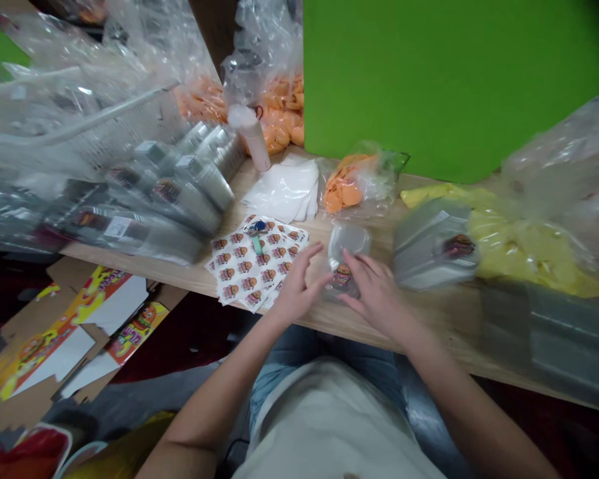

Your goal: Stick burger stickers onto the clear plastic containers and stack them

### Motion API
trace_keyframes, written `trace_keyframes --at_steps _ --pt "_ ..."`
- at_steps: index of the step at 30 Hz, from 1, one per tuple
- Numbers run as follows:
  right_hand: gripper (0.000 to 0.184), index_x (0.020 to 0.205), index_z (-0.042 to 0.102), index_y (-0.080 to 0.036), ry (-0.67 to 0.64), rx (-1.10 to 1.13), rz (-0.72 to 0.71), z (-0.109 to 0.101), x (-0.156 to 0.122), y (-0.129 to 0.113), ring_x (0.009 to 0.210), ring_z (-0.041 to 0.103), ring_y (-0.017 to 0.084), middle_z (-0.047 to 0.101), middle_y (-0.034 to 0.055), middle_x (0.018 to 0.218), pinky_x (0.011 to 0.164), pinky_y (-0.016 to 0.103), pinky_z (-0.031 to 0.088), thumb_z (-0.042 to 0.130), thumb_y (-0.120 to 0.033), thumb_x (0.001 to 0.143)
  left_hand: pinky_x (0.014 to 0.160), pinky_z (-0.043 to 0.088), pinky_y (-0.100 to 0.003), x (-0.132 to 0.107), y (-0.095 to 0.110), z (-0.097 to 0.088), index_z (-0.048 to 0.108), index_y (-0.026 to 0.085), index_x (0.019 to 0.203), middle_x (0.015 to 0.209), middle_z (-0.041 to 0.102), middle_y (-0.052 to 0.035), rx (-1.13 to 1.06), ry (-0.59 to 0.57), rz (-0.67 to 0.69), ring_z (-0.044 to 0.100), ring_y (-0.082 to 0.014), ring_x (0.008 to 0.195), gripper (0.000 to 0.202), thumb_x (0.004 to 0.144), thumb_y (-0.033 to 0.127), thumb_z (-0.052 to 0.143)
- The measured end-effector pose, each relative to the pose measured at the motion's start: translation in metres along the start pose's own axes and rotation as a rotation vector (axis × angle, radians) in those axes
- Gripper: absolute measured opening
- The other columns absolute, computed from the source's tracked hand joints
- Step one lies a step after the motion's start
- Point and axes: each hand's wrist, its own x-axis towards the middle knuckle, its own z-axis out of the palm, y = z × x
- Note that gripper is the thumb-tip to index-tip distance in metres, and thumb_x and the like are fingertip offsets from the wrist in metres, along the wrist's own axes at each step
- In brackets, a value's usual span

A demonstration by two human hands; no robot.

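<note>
A small clear plastic clamshell box [350, 239] with a burger sticker [342, 274] on it lies on the wooden table between my hands. My left hand [299, 285] is at the box's left side, fingers spread, the thumb tip close to its edge; whether it touches is unclear. The fingers of my right hand [377, 293] are stretched out over the right side of the box, with fingertips at the sticker. Left of the box are sheets of burger stickers [249, 266], with a dark-blue and mint-green object [257, 233] lying on them.
Stacked clear boxes [190, 193] crowd the left, and another stack [429, 246] stands at right. Behind are white sheets [284, 189], a pale bottle [253, 140] and a bag of orange pieces [349, 183]. Yellow pieces [524, 246] lie far right, before a green panel [454, 80].
</note>
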Motion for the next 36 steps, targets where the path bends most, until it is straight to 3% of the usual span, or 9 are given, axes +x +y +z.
trace_keyframes --at_steps 3,6,10,14,18,24,27,32,36 --pt "0.078 0.143 0.009 -0.025 0.077 0.152 0.015 0.001 -0.004 -0.002 0.123 0.042 0.025 0.048 0.0102 0.131 0.1 0.048 0.037 0.057 -0.032 0.081 0.089 0.043 -0.033 -0.003 0.019 -0.014 0.053 0.02 0.113 0.119 0.056 -0.0088 -0.21 0.072 -0.263 0.055 -0.0188 0.104 0.038 0.08 0.038 0.058" --pt "0.08 0.143 0.007 -0.024 0.126 0.225 -0.052 -0.009 -0.011 -0.005 0.123 0.043 0.023 0.046 0.0106 0.134 0.101 0.045 0.037 0.057 -0.028 0.081 0.08 0.046 -0.03 -0.004 0.038 -0.012 0.06 0.018 0.103 0.099 0.065 -0.006 -0.618 -0.222 -0.526 0.062 -0.0143 0.083 0.037 0.071 0.035 0.069" --pt "0.076 0.143 0.01 -0.025 0.117 0.103 -0.108 -0.035 -0.025 -0.008 0.125 0.04 0.024 0.045 0.0099 0.134 0.101 0.047 0.038 0.054 -0.023 0.081 0.071 0.046 -0.025 0.001 0.057 0.013 0.061 0.014 0.082 0.074 0.063 -0.0005 -0.736 -0.334 -0.509 0.059 -0.0096 0.065 0.029 0.063 0.032 0.075" --pt "0.068 0.142 0.018 -0.025 0.077 -0.111 -0.13 -0.079 -0.036 0.02 0.128 0.037 0.025 0.042 0.0093 0.137 0.103 0.047 0.036 0.051 -0.023 0.082 0.074 0.046 -0.027 0.009 0.062 0.027 0.059 0.017 0.09 0.085 0.062 -0.0039 -0.266 -0.267 -0.168 0.059 -0.0151 0.08 0.027 0.076 0.04 0.061" --pt "0.055 0.136 0.034 -0.022 0.063 -0.211 0.024 -0.117 -0.039 0.093 0.125 0.042 0.029 0.043 0.013 0.136 0.1 0.051 0.038 0.049 -0.031 0.084 0.095 0.039 -0.037 0.008 0.026 -0.007 0.057 0.02 0.106 0.112 0.057 -0.0091 0.361 0.079 0.101 0.05 -0.0222 0.11 0.029 0.083 0.038 0.052" --pt "0.058 0.128 0.047 -0.017 0.08 -0.27 0.049 -0.122 -0.037 0.119 0.122 0.045 0.032 0.046 0.017 0.133 0.098 0.049 0.039 0.053 -0.048 0.079 0.101 0.03 -0.051 -0.051 -0.064 -0.088 0.047 0.016 0.125 0.138 0.04 -0.016 1.052 0.213 -0.155 0.033 -0.0331 0.13 0.046 0.085 0.039 0.047" --pt "0.052 0.127 0.047 -0.016 0.417 -0.245 0.085 -0.092 -0.024 0.048 0.122 0.043 0.03 0.049 0.0166 0.129 0.102 0.049 0.033 0.054 -0.04 0.081 0.104 0.028 -0.05 -0.086 -0.082 -0.102 0.044 0.018 0.128 0.14 0.04 -0.0122 1.105 0.155 -0.247 0.03 -0.0286 0.133 0.046 0.088 0.039 0.042" --pt "0.037 0.122 0.05 -0.018 -0.032 0.151 -0.346 0.041 0.019 -0.087 0.123 0.042 0.023 0.052 0.0096 0.127 0.1 0.04 0.041 0.047 -0.02 0.085 0.107 0.024 -0.048 -0.106 -0.089 -0.104 0.045 0.019 0.127 0.14 0.039 -0.0108 0.899 0.269 -0.154 0.029 -0.0255 0.134 0.042 0.088 0.034 0.043" --pt "0.025 0.105 0.06 -0.015 -0.058 0.118 -0.3 0.136 0.049 -0.107 0.115 0.048 0.024 0.059 0.0115 0.116 0.098 0.044 0.041 0.051 -0.017 0.082 0.103 0.033 -0.041 -0.119 -0.094 -0.111 0.049 0.018 0.119 0.132 0.044 -0.0134 0.433 0.659 -0.269 0.041 -0.0232 0.124 0.039 0.084 0.036 0.05"
